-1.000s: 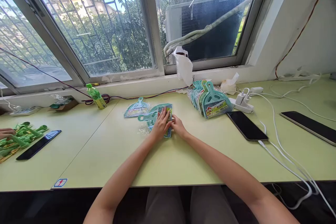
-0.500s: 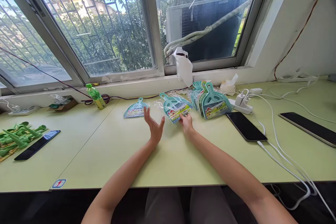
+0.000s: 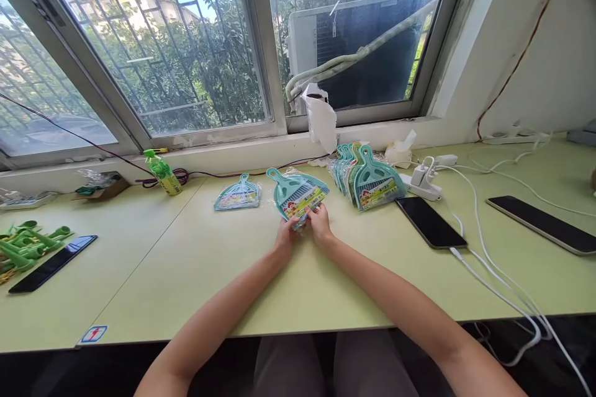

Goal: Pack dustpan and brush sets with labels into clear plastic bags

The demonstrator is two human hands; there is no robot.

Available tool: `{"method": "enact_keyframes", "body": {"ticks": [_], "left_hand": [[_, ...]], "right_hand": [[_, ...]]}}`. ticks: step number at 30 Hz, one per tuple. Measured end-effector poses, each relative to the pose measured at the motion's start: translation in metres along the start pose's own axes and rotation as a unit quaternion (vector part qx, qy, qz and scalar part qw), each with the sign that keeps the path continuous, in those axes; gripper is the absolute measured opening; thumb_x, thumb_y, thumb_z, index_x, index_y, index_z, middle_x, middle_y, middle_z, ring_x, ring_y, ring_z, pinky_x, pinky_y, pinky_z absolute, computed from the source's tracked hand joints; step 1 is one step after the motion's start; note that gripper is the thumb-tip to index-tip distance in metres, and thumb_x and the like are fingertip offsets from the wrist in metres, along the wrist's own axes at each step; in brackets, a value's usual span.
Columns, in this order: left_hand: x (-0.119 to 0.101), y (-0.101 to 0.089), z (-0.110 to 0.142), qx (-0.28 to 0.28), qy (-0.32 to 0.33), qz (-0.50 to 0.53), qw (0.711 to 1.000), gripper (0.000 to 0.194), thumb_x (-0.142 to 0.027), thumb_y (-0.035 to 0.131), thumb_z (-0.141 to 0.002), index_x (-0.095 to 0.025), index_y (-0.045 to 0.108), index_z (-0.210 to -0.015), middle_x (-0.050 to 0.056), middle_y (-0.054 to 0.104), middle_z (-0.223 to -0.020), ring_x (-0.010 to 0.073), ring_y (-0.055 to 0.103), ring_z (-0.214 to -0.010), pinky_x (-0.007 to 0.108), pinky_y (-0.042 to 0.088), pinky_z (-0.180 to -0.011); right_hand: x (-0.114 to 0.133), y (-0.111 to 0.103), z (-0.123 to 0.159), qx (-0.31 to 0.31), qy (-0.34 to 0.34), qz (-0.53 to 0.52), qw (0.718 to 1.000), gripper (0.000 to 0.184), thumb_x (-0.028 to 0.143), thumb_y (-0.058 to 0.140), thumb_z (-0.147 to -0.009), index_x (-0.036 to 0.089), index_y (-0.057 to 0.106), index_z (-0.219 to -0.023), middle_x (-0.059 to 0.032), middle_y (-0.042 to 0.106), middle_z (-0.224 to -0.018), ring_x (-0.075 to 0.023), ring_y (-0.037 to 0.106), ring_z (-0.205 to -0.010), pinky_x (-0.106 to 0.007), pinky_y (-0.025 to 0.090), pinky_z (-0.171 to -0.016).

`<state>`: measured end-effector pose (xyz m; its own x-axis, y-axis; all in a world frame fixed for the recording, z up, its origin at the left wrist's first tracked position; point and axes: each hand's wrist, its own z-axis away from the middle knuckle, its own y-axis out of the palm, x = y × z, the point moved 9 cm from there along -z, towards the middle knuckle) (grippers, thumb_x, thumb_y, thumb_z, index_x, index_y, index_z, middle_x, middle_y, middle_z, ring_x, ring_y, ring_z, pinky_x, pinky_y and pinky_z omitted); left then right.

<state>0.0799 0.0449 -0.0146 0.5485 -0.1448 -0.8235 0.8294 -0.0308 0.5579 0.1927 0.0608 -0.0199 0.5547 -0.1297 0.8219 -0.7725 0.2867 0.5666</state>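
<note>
Dustpan (image 3: 300, 196) now gripped at two points

The worktop (image 3: 186, 273) carries a fanned pile (image 3: 375, 180) of wrapped dustpans at 3 o'clock from the held one. That dustpan sits near the middle, handle towards 10 o'clock; a second pan (image 3: 238, 193) lies at 9 o'clock. The right hand (image 3: 321, 224) pinches its near edge at 5 o'clock. The left hand (image 3: 285, 237), spread and empty half a second ago, has closed on it around 7 o'clock, so it looks better steadied.
</note>
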Motion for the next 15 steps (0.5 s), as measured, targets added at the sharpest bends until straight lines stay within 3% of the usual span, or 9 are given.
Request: {"method": "enact_keyframes", "body": {"ticks": [4, 8, 15], "left_hand": [[0.011, 0.010, 0.001, 0.028, -0.051, -0.034, 0.998, 0.040, -0.006, 0.066, -0.060, -0.016, 0.063, -0.099, 0.005, 0.071, -0.094, 0.0191, 0.065, -0.087, 0.028, 0.048, -0.078], [0.008, 0.007, -0.003, 0.022, -0.061, -0.019, 0.998, 0.030, -0.020, 0.062, -0.072, -0.016, 0.063, -0.102, 0.006, 0.071, -0.099, 0.0184, 0.065, -0.085, 0.027, 0.049, -0.072], [-0.042, -0.022, -0.012, -0.033, 0.083, -0.030, 0.996, 0.031, -0.028, 0.068, -0.068, -0.016, 0.061, -0.097, 0.003, 0.070, -0.090, 0.0160, 0.065, -0.077, 0.025, 0.050, -0.067]], "right_hand": [[0.008, -0.007, -0.007, -0.020, -0.003, -0.011, 1.000, 0.023, 0.014, 0.061, -0.073, 0.023, 0.046, -0.087, -0.0010, 0.069, -0.085, -0.0189, 0.069, -0.081, -0.034, 0.059, -0.074], [0.006, -0.005, -0.007, -0.015, 0.005, -0.024, 1.000, 0.023, 0.013, 0.061, -0.074, 0.023, 0.045, -0.088, -0.0005, 0.068, -0.086, -0.0178, 0.069, -0.079, -0.033, 0.060, -0.073], [-0.002, 0.012, 0.000, 0.055, 0.031, -0.008, 0.998, 0.028, 0.014, 0.065, -0.072, 0.023, 0.045, -0.089, -0.0004, 0.068, -0.085, -0.0181, 0.069, -0.077, -0.035, 0.060, -0.069]]}}
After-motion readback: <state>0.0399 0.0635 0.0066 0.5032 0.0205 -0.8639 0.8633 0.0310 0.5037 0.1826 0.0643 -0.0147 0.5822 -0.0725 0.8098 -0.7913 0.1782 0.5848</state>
